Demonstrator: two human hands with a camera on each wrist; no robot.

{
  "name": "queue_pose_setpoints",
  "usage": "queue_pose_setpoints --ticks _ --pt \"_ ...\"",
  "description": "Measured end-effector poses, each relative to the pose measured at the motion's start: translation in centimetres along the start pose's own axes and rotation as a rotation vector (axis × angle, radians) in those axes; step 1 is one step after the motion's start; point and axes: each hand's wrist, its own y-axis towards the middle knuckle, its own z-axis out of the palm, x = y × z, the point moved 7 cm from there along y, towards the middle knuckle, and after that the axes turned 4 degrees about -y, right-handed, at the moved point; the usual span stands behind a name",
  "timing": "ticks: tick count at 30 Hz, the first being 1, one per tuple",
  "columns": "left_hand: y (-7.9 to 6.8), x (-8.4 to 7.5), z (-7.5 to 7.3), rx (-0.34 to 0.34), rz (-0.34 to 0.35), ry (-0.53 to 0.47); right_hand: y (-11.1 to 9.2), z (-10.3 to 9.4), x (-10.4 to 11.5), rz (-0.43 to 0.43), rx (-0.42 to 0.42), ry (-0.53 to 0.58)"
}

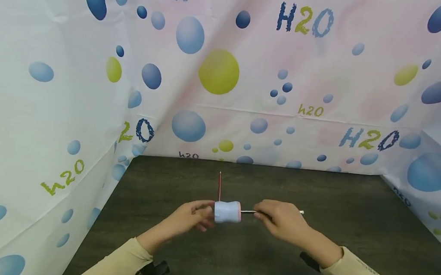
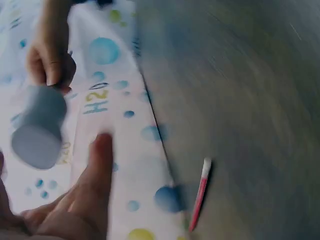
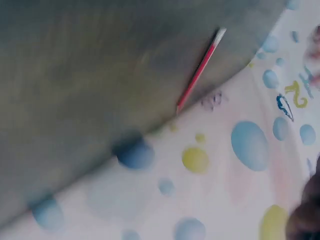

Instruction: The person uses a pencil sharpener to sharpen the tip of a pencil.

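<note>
A light blue, slightly waisted barrel [image 1: 227, 212] with a pinkish right end sits on a thin metal rod [image 1: 248, 211]. It may be a handle, but its kind is unclear. My right hand [image 1: 284, 220] pinches the rod, whose pale tip [image 1: 302, 212] shows past the knuckles. Beside the barrel's left end is my left hand [image 1: 188, 217], its fingers loosely spread. The left wrist view shows a gap between this hand [image 2: 75, 205] and the barrel [image 2: 42, 127]. Behind the barrel lies a thin red stick [image 1: 219, 185], white at one end in both wrist views.
The dark tabletop [image 1: 155, 180] runs back to a white sheet [image 1: 251, 40] printed with bubbles and H2O lettering. The sheet also rises along the left and right sides. Dark bands [image 1: 153, 271] show at both sleeves.
</note>
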Motion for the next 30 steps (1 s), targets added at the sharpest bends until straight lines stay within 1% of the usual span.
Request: queue_pose_setpoints --ticks 1,2,3,4,5,7,8,10,11,12,15,16,18,20,22,23,24,25,26,27,28,29,30 --pt "0.0 0.5 0.1 0.015 -0.068 -0.092 0.0 -0.5 0.5 -0.062 -0.092 -0.124" --pt "0.0 0.8 0.3 0.039 -0.118 -0.163 0.0 -0.9 1.1 -0.124 -0.176 -0.230" --pt "-0.1 1.2 0.6 0.064 -0.163 -0.237 -0.1 -1.1 1.6 -0.183 -0.246 -0.306" --pt "-0.1 1.4 0.9 0.088 -0.195 -0.287 -0.1 -1.2 2.0 -0.234 -0.303 -0.363" --pt "-0.1 1.5 1.2 0.108 -0.207 -0.322 -0.2 -1.3 2.5 -0.277 -0.349 -0.405" --pt "-0.2 1.4 1.4 0.123 -0.196 -0.351 -0.4 -1.3 3.1 -0.330 -0.403 -0.448" --pt "-0.2 1.3 1.5 0.120 -0.169 -0.338 -0.4 -1.3 3.3 -0.339 -0.414 -0.456" --pt "-0.2 0.9 1.3 0.094 -0.107 -0.269 -0.5 -1.2 3.4 -0.327 -0.407 -0.455" --pt "-0.3 0.6 1.2 0.080 -0.067 -0.217 -0.5 -1.1 3.4 -0.309 -0.391 -0.445" --pt "-0.4 0.3 1.1 0.060 -0.021 -0.143 -0.4 -1.0 3.3 -0.284 -0.368 -0.427" --pt "-0.8 -1.1 0.9 -0.026 0.137 0.145 -0.2 -0.7 2.9 -0.180 -0.278 -0.344" --pt "-1.0 -1.6 0.9 -0.055 0.201 0.253 -0.1 -0.7 2.7 -0.141 -0.240 -0.303" --pt "-1.5 -2.9 1.1 -0.119 0.363 0.513 0.1 -0.4 2.1 -0.051 -0.141 -0.192" --pt "-2.3 -3.9 1.7 -0.178 0.567 0.783 0.3 0.1 1.4 0.049 0.007 -0.028" --pt "-3.2 -4.6 2.4 -0.241 0.791 1.030 0.2 1.0 0.7 0.146 0.179 0.207" --pt "-3.6 -4.7 2.8 -0.272 0.890 1.123 0.1 1.6 0.3 0.198 0.266 0.340" --pt "-3.9 -4.7 3.0 -0.297 0.964 1.192 -0.1 2.2 0.0 0.250 0.349 0.470" --pt "-4.1 -4.7 3.2 -0.313 1.023 1.229 -0.3 2.7 -0.3 0.302 0.419 0.590" --pt "-4.1 -4.6 3.2 -0.314 1.047 1.232 -0.4 3.1 -0.6 0.341 0.470 0.683" --pt "-4.0 -4.5 3.1 -0.310 1.034 1.221 -0.5 3.4 -0.8 0.358 0.496 0.742" --pt "-3.8 -4.5 2.9 -0.300 0.993 1.179 -0.5 3.5 -0.9 0.364 0.508 0.770" --pt "-3.5 -4.4 2.6 -0.269 0.913 1.090 -0.5 3.4 -1.1 0.363 0.503 0.766" --pt "-3.0 -4.3 2.2 -0.229 0.817 0.968 -0.5 3.2 -1.1 0.354 0.482 0.738"
